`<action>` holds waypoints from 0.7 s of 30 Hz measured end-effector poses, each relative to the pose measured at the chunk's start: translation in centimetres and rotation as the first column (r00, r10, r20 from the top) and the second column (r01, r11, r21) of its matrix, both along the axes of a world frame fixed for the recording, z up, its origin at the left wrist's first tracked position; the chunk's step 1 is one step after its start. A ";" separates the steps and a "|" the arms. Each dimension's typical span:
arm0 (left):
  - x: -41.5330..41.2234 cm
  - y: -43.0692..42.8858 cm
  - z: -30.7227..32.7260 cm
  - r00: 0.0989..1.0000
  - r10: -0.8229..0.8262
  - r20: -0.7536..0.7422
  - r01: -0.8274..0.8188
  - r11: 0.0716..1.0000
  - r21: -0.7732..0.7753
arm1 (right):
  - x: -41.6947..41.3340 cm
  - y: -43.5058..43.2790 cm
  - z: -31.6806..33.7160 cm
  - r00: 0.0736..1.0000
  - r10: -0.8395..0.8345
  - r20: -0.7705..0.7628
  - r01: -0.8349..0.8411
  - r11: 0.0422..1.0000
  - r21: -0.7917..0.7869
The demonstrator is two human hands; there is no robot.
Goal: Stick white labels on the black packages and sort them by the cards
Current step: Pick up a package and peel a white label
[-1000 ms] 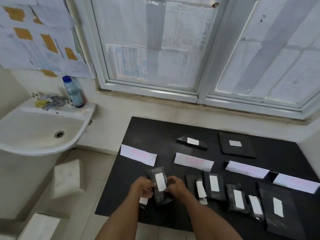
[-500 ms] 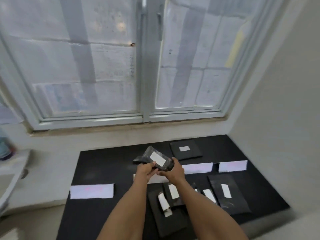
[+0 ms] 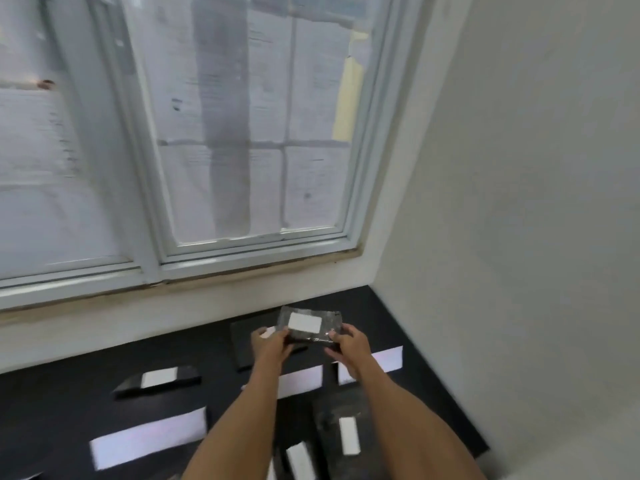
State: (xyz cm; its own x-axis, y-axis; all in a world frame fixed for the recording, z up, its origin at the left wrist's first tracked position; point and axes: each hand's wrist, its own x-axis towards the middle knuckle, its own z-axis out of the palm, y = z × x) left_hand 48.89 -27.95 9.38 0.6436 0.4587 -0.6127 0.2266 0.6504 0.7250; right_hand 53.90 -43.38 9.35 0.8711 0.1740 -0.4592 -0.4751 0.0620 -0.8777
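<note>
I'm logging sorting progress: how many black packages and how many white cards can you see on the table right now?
Black packages: 5 (held package, flat package, left package, large near package, bottom-edge package)
White cards: 3 (left card, middle card, right card)
Total: 8 clearly in view

Black package [image 3: 311, 327], white label [image 3: 304, 323]; white cards [image 3: 370, 363]; black table [image 3: 52, 410].

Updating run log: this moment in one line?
left hand, right hand: hold labelled black package | above table | not set down
</note>
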 end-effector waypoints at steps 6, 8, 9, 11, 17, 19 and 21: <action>10.0 -3.6 -3.5 0.946 -0.257 -0.195 0.283 0.952 0.117 | 10.2 -7.2 -2.4 1.000 0.020 -0.020 -0.023 0.989 -0.147; 13.1 -4.7 -4.4 0.927 -0.259 -0.270 0.321 0.921 0.221 | 12.9 -8.6 -3.0 1.000 0.008 -0.005 -0.009 0.976 -0.219; 14.0 -4.8 -5.1 0.917 -0.258 -0.303 0.341 0.903 0.262 | 13.7 -9.0 -3.3 1.000 -0.001 0.006 0.002 0.966 -0.258; 16.1 -6.0 -6.2 0.883 -0.278 -0.379 0.412 0.846 0.339 | 15.8 -10.1 -4.5 0.999 0.001 0.035 0.011 0.934 -0.358; 19.6 -8.4 -10.7 0.724 -0.349 -0.595 0.651 0.632 0.421 | 20.2 -11.4 -8.2 0.988 0.144 0.057 -0.069 0.736 -0.674; 20.8 -9.0 -11.9 0.763 -0.332 -0.555 0.577 0.736 0.354 | 21.2 -11.6 -9.7 0.984 0.174 0.044 -0.090 0.688 -0.720; 21.8 -9.2 -13.3 0.794 -0.332 -0.510 0.504 0.828 0.247 | 21.9 -11.7 -10.4 0.984 0.179 0.019 -0.111 0.685 -0.720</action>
